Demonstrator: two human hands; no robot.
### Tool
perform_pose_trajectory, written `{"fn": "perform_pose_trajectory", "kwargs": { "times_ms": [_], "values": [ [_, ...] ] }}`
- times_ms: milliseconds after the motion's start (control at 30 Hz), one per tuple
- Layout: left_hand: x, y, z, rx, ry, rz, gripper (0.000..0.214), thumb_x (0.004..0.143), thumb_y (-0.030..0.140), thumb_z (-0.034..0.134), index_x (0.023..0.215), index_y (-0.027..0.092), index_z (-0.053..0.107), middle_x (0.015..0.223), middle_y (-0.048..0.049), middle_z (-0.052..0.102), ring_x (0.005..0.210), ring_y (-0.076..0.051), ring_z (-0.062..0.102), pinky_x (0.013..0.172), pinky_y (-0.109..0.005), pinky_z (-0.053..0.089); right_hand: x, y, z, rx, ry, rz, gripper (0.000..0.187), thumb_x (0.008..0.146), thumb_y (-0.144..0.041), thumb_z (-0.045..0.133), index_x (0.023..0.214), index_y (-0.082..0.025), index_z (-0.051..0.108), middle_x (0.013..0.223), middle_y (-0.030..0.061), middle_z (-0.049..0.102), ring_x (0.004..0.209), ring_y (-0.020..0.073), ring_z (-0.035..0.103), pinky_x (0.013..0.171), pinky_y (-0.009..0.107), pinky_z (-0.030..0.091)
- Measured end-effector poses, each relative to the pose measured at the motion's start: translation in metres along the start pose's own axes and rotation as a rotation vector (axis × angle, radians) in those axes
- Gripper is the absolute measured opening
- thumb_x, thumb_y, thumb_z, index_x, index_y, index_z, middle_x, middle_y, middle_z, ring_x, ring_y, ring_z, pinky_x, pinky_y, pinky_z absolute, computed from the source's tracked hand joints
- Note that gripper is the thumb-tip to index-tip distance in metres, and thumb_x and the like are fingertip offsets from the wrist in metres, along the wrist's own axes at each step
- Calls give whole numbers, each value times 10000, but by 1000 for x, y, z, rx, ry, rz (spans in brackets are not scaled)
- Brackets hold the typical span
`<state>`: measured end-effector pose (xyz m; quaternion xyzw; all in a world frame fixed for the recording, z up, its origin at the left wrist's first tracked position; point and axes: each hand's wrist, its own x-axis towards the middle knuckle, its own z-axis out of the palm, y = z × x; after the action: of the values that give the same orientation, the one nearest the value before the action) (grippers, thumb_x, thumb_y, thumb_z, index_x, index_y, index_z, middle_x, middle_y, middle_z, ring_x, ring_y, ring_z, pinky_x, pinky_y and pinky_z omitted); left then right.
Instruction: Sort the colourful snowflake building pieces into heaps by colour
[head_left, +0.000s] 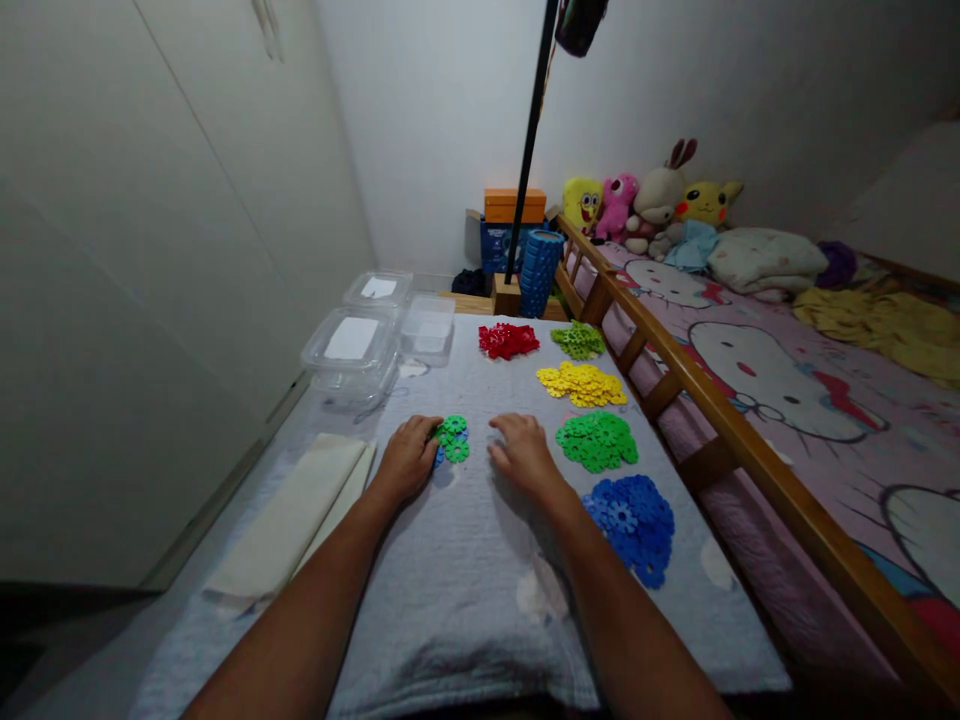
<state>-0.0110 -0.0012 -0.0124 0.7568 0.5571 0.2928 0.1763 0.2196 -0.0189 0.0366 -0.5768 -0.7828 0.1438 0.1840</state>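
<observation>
A small cluster of green and blue snowflake discs (455,437) lies on the cloth-covered table. My left hand (409,453) is at its left edge, with curled fingers and thumb closed on some discs, partly hiding them. To the right of the cluster and apart from it, my right hand (523,452) hovers low with bent fingers apart and nothing in them. Beside my right hand is a pile of green discs (597,441). A larger pile of blue discs (634,525) sits nearer to me, next to my right forearm.
Yellow discs (581,384), lime discs (577,341) and red discs (508,341) form piles farther back. Clear plastic boxes (352,345) stand at the back left. A folded beige cloth (292,520) lies at left. A wooden bed rail (675,375) borders the table's right side.
</observation>
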Motion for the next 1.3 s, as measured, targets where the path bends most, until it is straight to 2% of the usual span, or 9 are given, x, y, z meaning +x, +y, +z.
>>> {"fn": "perform_pose_trajectory", "kwargs": {
  "times_ms": [100,200,400,600,767,900,1067,1167,1300],
  "values": [
    [-1,-1,1,-16,14,-3,336,898,221,441,1186,199,614,1156,-97,642,1113,-247,582,1044,-446,446,7,-22,25,14,-77,-98,454,913,-243,562,1367,-256,560,1465,61,534,1281,263,442,1064,424,359],
    [0,-2,2,-16,12,-4,341,894,224,438,1186,188,611,1139,-106,644,1098,-251,587,1035,-448,452,24,-30,39,22,-109,-100,435,947,-231,503,1376,-283,552,1511,34,490,1301,256,421,1067,418,350],
    [1,-3,1,-10,-3,0,324,892,222,438,1159,189,619,1117,-102,644,1084,-251,586,1020,-440,452,55,-37,42,2,-104,68,456,915,-325,557,1358,-220,567,1346,118,590,1204,296,482,1002,438,380],
    [1,-1,1,12,-10,1,292,889,277,499,1140,208,631,1089,-89,645,1034,-252,599,968,-429,473,57,-39,40,-21,-102,116,488,833,-347,635,1305,-221,619,1222,125,624,1164,301,513,982,420,394],
    [0,-1,0,19,-16,3,315,890,300,515,1165,196,628,1121,-97,644,1055,-259,595,974,-427,471,46,-19,16,5,47,191,423,813,-344,650,1214,-213,687,1149,120,635,1101,286,532,958,392,404],
    [0,-1,0,20,-27,-14,332,898,316,507,1169,169,629,1142,-112,645,1067,-263,592,984,-428,467,22,22,-26,-58,150,268,333,802,-333,648,1105,-219,729,1093,97,643,1066,263,532,927,362,398],
    [1,-1,0,21,-28,-13,339,894,314,507,1167,160,636,1138,-117,651,1065,-267,597,988,-436,468,-17,76,-69,-227,233,504,382,818,-327,621,1176,-217,698,1165,106,624,1106,283,515,918,380,381],
    [2,-1,0,20,-24,-9,331,887,310,511,1155,167,642,1133,-115,654,1062,-264,603,982,-432,473,-32,91,-76,-303,213,578,399,827,-321,604,1208,-228,681,1200,110,609,1117,297,507,912,402,379],
    [1,-2,0,20,-24,-11,336,888,318,506,1154,164,642,1125,-115,655,1061,-267,603,981,-435,472,-36,95,-70,-351,181,610,412,828,-301,600,1228,-230,671,1226,119,600,1131,313,493,917,427,371]
  ]
}}
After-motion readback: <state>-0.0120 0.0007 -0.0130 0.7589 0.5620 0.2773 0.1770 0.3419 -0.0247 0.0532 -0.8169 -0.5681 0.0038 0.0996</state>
